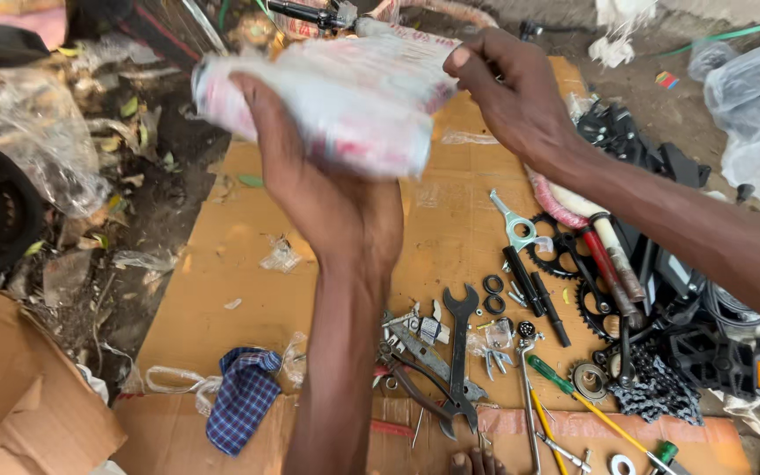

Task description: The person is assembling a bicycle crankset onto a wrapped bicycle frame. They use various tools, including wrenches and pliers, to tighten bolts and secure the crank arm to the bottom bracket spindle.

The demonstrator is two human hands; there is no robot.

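A white, plastic-wrapped bundle (336, 101) with pink markings is held up above a cardboard sheet (222, 281) laid on the ground. The bundle is blurred, so its contents cannot be told. The left hand (327, 189) is closed about the bundle's underside, palm upward, with the fingers wrapped over its left end. The right hand (507, 92) is set against the bundle's upper right end, fingertips pinched on the wrapping there.

Below the hands, tools and bicycle parts are spread over the cardboard. A black open-ended spanner (460, 352) lies upright in view, just beside a pair of pliers (420, 387) (the two overlap near the lower edge). Two black rubber rings (493, 294) are found right of the spanner's head. A green-handled screwdriver (573, 391) is laid diagonally near a black chain (657, 391) and a toothed chainring (560, 255). A black pedal (727, 365) with an orange reflector rests at the far right. A blue checked cloth (241, 396) lies at the lower left of the sheet, well apart from the tools. Clear plastic bags (41, 141) are scattered on the dirt to the left.
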